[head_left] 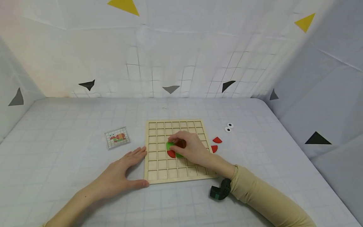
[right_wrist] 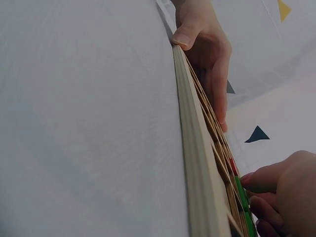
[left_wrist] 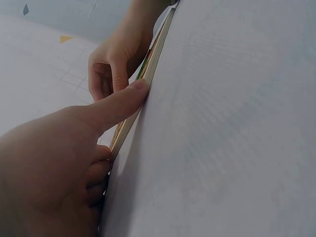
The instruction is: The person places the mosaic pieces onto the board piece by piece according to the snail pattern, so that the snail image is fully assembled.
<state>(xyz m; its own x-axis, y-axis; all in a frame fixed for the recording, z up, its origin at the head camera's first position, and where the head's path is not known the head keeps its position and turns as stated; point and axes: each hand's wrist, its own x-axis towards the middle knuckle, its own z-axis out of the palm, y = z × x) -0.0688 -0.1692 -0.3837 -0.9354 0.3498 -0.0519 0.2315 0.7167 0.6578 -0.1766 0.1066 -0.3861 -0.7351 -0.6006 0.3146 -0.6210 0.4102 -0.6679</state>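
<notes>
A wooden grid board [head_left: 158,173] lies in front of me, its square cells divided by thin ridges. My right hand [head_left: 193,148] reaches over its middle, thumb and index finger curled about a green square [head_left: 169,146]. Just below that square is a red quarter-circle piece [head_left: 171,154], and another green piece [head_left: 180,155] shows partly under the hand. A dark red patch is visible between the right thumb and index finger. My left hand [head_left: 119,176] lies spread at the board's left side, fingertips at the edge and thumb at the near corner.
Left of the board lies a small pattern card [head_left: 117,138]. On the right are two red quarter-circle pieces, one farther [head_left: 217,140] and one nearer [head_left: 214,148], and two white eye discs [head_left: 228,127]. A black device [head_left: 220,189] sits by the right wrist.
</notes>
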